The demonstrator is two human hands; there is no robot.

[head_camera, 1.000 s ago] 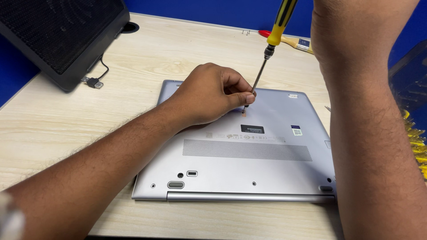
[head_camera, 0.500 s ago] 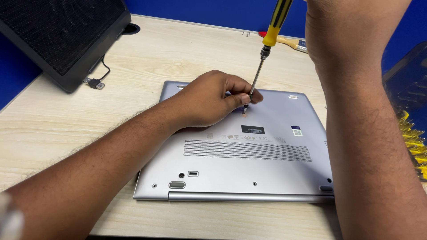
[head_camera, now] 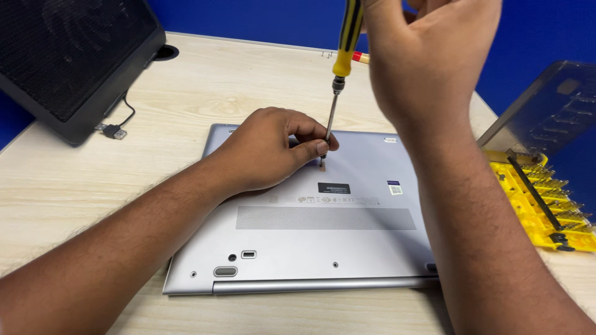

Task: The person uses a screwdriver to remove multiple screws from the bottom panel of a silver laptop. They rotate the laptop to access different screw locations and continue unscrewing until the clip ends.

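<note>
A silver laptop (head_camera: 323,217) lies upside down on the pale wooden counter (head_camera: 236,80). The left hand (head_camera: 267,152) rests on its bottom cover, and the fingers there pinch together around the thin metal shaft of a screwdriver (head_camera: 338,80), right down by the tip. The right hand (head_camera: 428,56) is high up, with its grip closed around the top of the yellow and black handle. The tip stands on a small spot in the cover, near a black label (head_camera: 334,188). It looks like a tiny screw sits there, but it is too small to be sure.

What could go wrong? The screwdriver leans a little. If the right hand pushes while it leans, the tip could jump off the spot and scratch the silver cover. It could also poke the left fingers, because they are so close to the tip. If the tip does not fit well, turning hard could chew up the screw head. A tiny loose screw could roll away over the counter and get lost.

A yellow tray of screwdriver bits (head_camera: 546,198) with a clear lid sits just beside the right arm. A bump from that arm could knock it. A black cooling pad (head_camera: 68,56) with a cable stands well apart at the back left.
</note>
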